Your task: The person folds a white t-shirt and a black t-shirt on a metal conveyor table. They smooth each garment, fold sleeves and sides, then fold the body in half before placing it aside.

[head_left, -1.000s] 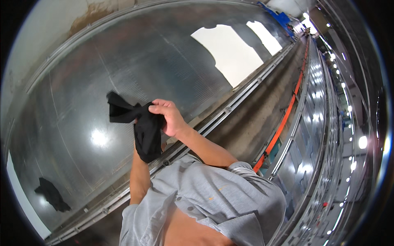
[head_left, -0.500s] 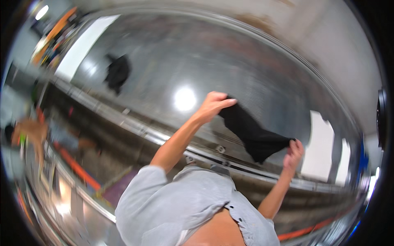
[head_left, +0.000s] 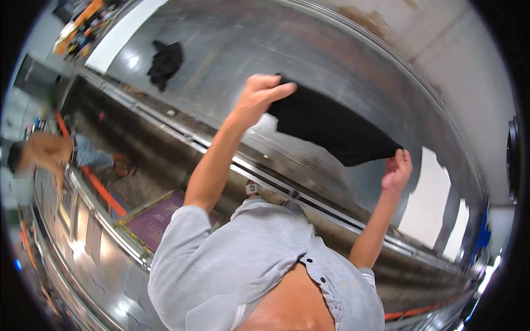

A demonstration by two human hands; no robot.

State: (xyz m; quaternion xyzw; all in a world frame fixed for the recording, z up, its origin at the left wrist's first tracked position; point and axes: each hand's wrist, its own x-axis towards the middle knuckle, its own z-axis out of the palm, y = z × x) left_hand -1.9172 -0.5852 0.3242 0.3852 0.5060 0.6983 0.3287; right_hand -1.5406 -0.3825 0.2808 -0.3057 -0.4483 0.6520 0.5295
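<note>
A piece of black cloth is stretched between my two hands above a long grey metal table. My left hand pinches its upper left corner, thumb on top. At the right end, my right hand grips the other corner between thumb and fingers. The cloth hangs below the line of my hands and its lower edge is loose. Farther left on the table lies a second, crumpled black cloth, touched by neither hand.
White sheets lie on the table to the right, and another white strip at the far left. A metal rail runs along the near edge. Behind on the left, a person leans over another metal table. A purple printed screen frame lies nearby.
Both hands have risen and moved farther out over the table. The cloth, twisted and drooping before, is now spread flatter and wider between them.
</note>
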